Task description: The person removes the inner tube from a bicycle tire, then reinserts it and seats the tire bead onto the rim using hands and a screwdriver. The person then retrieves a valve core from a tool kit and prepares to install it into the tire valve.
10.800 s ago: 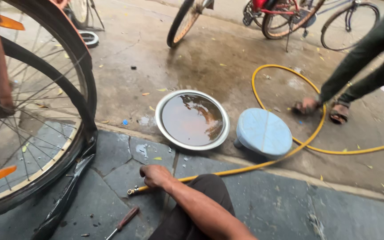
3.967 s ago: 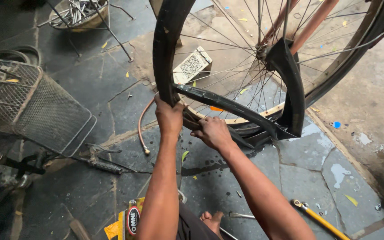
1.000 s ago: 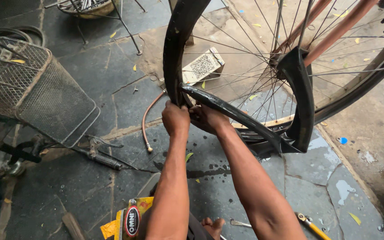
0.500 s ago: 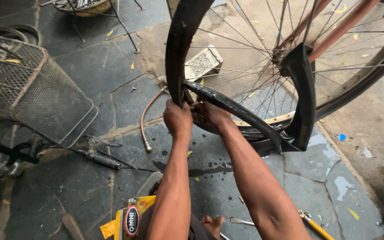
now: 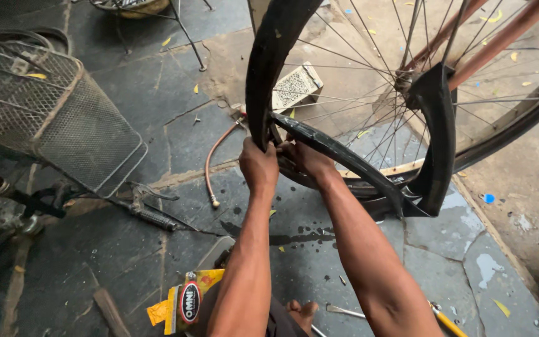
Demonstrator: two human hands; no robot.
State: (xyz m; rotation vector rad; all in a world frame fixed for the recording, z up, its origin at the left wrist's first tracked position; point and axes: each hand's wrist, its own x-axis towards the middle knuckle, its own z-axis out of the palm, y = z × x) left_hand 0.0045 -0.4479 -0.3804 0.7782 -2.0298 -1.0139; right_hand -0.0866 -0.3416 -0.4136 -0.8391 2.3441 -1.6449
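Both hands clenched on black tyre (image 5: 268, 68) at wheel's near edge: our left hand (image 5: 258, 167) wraps tyre wall, our right hand (image 5: 305, 159) presses bead beside it, against rim (image 5: 338, 151). We judge rubber stiff yet bendable, likely gritty, wet; best held by bead edge, close to rim. Near us: yellow packet (image 5: 179, 304), tool with yellow handle (image 5: 447, 322) on stone floor (image 5: 319, 249). Left: wire basket (image 5: 51, 118). Farther: copper-coloured hose (image 5: 213, 162), spokes (image 5: 375, 75), reddish frame (image 5: 494, 40).

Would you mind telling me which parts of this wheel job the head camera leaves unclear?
- Left hand fingertips: curled behind the black tyre.
- Right hand fingers: tucked behind the loose black strip.
- Wheel hub: partly covered by a folded part of the tyre.
- Wire basket: cut off by the left edge.
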